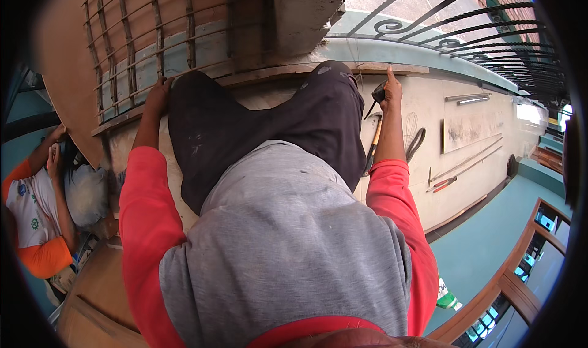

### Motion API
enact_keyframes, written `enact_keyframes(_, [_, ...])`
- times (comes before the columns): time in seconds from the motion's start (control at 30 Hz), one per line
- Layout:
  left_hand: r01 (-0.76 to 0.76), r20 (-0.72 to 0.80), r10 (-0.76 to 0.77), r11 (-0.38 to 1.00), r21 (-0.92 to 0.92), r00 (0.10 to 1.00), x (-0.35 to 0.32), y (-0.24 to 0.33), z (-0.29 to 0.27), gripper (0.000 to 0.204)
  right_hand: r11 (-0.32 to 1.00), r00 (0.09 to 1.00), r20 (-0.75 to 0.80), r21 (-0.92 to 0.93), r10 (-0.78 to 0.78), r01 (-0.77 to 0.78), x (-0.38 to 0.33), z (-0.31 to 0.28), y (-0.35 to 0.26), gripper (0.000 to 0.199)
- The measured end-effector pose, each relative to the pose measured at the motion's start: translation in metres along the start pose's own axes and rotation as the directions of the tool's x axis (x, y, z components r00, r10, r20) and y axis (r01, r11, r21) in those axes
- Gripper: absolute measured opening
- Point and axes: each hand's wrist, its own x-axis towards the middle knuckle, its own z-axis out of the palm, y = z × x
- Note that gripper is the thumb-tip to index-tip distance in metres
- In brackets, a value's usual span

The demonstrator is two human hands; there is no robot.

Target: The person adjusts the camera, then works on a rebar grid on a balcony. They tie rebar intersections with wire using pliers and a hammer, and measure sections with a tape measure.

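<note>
My left hand [158, 97] is beside my left knee, at the lower edge of a lattice of rods [127, 39]. Its fingers look curled there, where a long wooden strip [269, 74] passes, but what they grip is hidden. Out past my right knee, my right hand [393, 93] is closed around a small dark object [379, 93] whose kind I cannot make out. One finger points forward to the wooden strip. Just below this hand lies a tool with an orange and black handle [374, 141], perhaps a hammer. A dark loop [416, 143] is on the other side of my forearm.
Red-handled cutters [445, 184], thin rods [468, 160], a pale stained board [468, 132] and metal bars [468, 98] lie to the right. A black railing [465, 39] runs along the far right. Another person [40, 207] is at the left, by a curved brown panel [67, 97].
</note>
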Motion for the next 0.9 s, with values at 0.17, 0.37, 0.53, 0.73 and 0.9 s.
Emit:
enact_keyframes(0.17, [-0.066, 0.059, 0.066, 0.998, -0.013, 0.996, -0.004, 0.0, 0.022, 0.057, 0.991, 0.985, -0.142, -0.105, -0.098, 0.084, 0.017, 0.045, 0.014, 0.08])
enact_keyframes(0.37, [-0.01, 0.176, 0.04, 0.986, -0.166, 0.984, 0.02, 0.017, 0.026, 0.049, 0.976, 0.969, -0.245, -0.215, -0.029, -0.026, 0.009, 0.049, 0.01, 0.067])
enact_keyframes(0.53, [-0.004, 0.13, 0.045, 0.955, -0.296, 0.991, 0.016, 0.015, 0.036, 0.049, 0.868, 0.904, -0.364, -0.496, -0.223, 0.014, 0.014, 0.065, 0.018, 0.078])
enact_keyframes(0.73, [-0.133, 0.133, 0.151, 0.982, -0.134, 0.98, 0.015, 0.023, 0.015, 0.038, 0.754, 0.923, -0.345, -0.649, -0.172, -0.102, 0.059, 0.056, 0.02, 0.106])
enact_keyframes(0.9, [-0.187, 0.109, 0.194, 0.979, -0.076, 0.975, 0.014, 0.027, 0.013, 0.032, 0.729, 0.907, -0.312, -0.684, -0.283, -0.008, 0.072, 0.052, 0.028, 0.074])
